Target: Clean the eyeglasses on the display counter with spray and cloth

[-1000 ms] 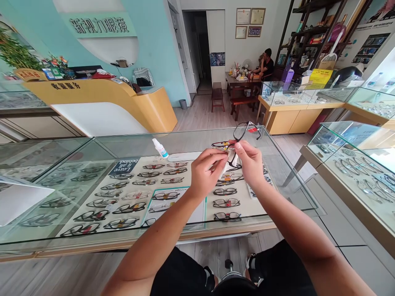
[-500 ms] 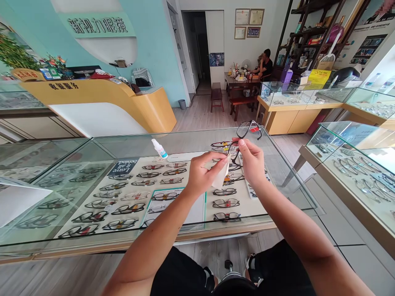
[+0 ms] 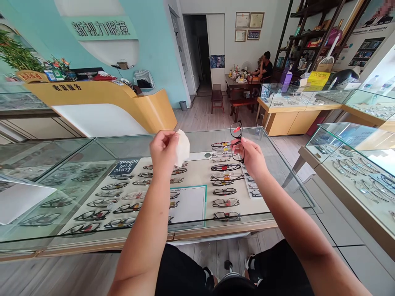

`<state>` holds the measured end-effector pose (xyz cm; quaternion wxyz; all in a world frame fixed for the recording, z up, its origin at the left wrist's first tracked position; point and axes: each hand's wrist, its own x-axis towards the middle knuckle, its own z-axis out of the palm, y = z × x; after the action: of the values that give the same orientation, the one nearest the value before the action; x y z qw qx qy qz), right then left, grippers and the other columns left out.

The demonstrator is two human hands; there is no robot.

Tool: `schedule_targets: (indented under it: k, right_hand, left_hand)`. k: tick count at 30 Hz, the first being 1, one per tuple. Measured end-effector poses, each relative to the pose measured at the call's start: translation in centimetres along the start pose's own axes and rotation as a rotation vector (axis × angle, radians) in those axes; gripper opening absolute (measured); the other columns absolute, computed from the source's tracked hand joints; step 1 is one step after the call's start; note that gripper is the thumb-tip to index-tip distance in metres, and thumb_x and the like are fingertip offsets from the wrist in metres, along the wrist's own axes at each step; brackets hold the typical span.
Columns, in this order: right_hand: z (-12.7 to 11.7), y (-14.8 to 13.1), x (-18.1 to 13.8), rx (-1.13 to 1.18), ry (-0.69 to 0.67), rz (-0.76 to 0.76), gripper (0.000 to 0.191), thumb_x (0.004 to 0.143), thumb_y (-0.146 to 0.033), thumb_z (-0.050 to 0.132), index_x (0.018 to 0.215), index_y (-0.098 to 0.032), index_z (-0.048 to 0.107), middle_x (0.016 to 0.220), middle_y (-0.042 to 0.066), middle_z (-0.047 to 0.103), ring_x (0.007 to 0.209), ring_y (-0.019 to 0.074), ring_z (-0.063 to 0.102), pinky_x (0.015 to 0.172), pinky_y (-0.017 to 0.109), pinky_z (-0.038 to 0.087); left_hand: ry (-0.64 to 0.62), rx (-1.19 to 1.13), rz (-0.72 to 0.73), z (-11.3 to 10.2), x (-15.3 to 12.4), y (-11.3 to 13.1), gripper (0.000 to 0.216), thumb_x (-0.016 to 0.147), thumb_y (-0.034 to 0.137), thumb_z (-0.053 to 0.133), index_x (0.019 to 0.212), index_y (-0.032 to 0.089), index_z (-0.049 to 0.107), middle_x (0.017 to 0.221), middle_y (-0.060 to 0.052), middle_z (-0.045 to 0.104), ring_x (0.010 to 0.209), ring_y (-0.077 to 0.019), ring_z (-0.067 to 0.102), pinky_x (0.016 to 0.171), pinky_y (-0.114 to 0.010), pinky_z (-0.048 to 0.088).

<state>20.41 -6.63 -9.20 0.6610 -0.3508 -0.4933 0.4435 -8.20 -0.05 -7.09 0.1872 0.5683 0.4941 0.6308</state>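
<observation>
Black-framed eyeglasses (image 3: 237, 142) are pinched in my right hand (image 3: 252, 155), one lens above the other, with a red label showing on the upper lens. My left hand (image 3: 163, 150) is closed on a pale cleaning cloth (image 3: 183, 149) that hangs from its fingertips. Both hands are raised over the glass display case (image 3: 197, 132), well apart from each other. Several rows of eyeglasses (image 3: 226, 202) lie under its glass top. The white spray bottle is hidden, apparently behind my left hand.
A white board-like object (image 3: 27, 201) stands at the left on the case. Another display case (image 3: 354, 164) is at the right. Farther back are a yellow counter (image 3: 148, 109), benches (image 3: 217, 98) and a person (image 3: 266, 68) seated at a table.
My left hand has moved left and up with the cloth, away from the eyeglasses. My right hand has turned the eyeglasses so the lenses stand one above the other.
</observation>
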Motion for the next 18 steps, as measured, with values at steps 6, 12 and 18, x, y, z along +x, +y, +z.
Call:
schedule_targets:
  k: [6,12,18]
  right_hand:
    - [0.1,-0.3,-0.4,-0.035,-0.134,0.034,0.055,0.087,-0.081,0.082,0.087,-0.027,0.085,0.090,0.007,0.081,0.088,0.0262,0.073,0.087,0.042,0.060]
    - [-0.1,-0.8,-0.6,0.014,-0.266,0.083,0.048,0.086,-0.073,0.087,0.079,-0.026,0.087,0.082,0.008,0.082,0.082,0.0251,0.071,0.084,0.040,0.058]
    - [-0.4,-1.0,-0.4,0.006,-0.339,0.108,0.036,0.087,-0.057,0.084,0.070,-0.025,0.083,0.080,0.008,0.083,0.079,0.0259,0.073,0.082,0.041,0.057]
  left_hand:
    - [-0.281,0.607,0.019,1.3,-1.2,-1.4,0.012,0.101,0.034,0.067,0.095,0.027,0.075,0.109,-0.006,0.088,0.106,-0.0287,0.079,0.092,-0.038,0.056]
    - [-0.588,0.695,-0.134,3.3,-2.2,-3.5,0.007,0.096,0.030,0.075,0.093,0.026,0.080,0.108,-0.007,0.090,0.096,-0.0274,0.080,0.083,-0.035,0.054]
    - [-0.519,0.647,-0.101,3.1,-2.5,-2.2,0.012,0.100,0.033,0.070,0.095,0.026,0.079,0.107,-0.007,0.089,0.099,-0.0280,0.081,0.088,-0.038,0.058]
